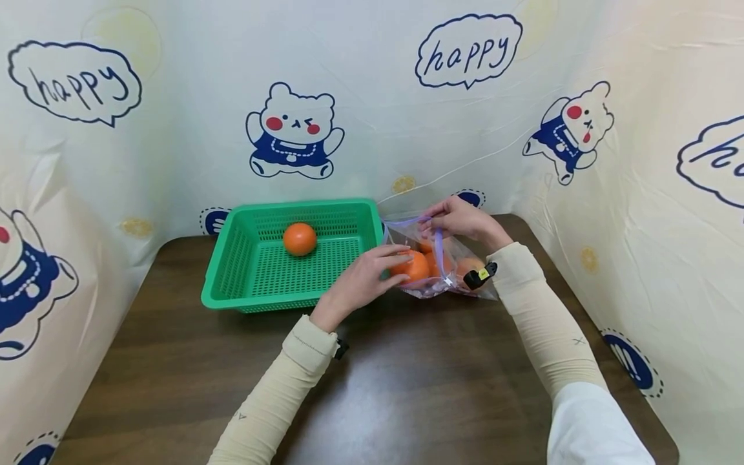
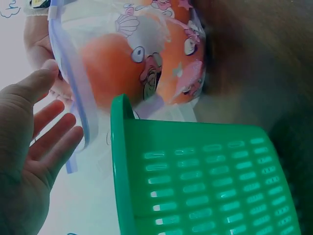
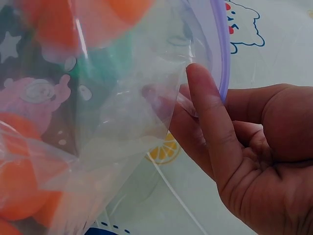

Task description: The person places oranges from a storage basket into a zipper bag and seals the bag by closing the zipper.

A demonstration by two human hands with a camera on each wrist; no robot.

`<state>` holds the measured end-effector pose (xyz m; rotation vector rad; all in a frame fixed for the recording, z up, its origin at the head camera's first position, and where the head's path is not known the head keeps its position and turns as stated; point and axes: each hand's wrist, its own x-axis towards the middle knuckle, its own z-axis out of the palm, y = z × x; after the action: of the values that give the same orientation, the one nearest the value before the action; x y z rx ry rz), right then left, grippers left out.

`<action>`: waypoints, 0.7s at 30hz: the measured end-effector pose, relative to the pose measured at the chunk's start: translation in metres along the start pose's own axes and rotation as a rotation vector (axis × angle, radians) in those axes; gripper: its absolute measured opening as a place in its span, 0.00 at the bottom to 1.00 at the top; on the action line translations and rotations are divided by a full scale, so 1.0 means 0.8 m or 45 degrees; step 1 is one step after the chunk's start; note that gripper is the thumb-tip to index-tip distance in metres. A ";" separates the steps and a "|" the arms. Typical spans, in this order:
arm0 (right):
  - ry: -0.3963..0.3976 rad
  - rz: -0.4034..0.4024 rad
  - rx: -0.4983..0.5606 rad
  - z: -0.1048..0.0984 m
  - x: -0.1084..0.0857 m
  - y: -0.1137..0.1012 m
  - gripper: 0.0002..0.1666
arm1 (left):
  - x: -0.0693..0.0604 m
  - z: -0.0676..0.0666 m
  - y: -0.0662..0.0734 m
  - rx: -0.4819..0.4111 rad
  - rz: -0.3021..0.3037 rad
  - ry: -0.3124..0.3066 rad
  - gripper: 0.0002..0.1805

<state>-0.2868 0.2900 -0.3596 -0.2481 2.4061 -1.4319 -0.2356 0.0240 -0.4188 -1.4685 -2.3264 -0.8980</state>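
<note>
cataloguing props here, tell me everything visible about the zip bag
The zip bag is clear, seemingly plastic, printed with cartoon figures, its open mouth edged by a purple zip strip. Bulging with several oranges, it lies on the brown table, right of the green basket. The right hand pinches its rim; the left hand is at the mouth, though whether it touches is unclear.

The head view looks forward and down over the counter (image 1: 378, 394) from its near side. Both wrist views share the bag (image 1: 440, 255) up close: the left, apparently turned sideways, catches the basket (image 2: 120, 171); the right faces the far backdrop (image 3: 276, 63).
</note>
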 end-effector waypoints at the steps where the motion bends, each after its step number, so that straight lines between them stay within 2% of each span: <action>1: 0.002 -0.003 -0.002 0.000 0.000 0.000 0.18 | -0.001 0.000 0.000 -0.006 0.008 0.012 0.22; 7: 0.003 -0.026 -0.014 0.000 0.001 0.000 0.18 | -0.012 -0.008 -0.001 -0.084 0.025 0.123 0.19; 12: -0.001 -0.030 -0.004 0.000 0.000 0.000 0.18 | -0.029 -0.022 -0.009 -0.061 0.003 0.204 0.19; 21: 0.002 -0.008 -0.003 0.000 0.000 0.003 0.17 | -0.063 -0.042 -0.033 -0.006 -0.084 0.199 0.18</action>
<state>-0.2864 0.2911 -0.3622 -0.2558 2.4103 -1.4330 -0.2394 -0.0412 -0.4280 -1.2811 -2.2713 -0.9978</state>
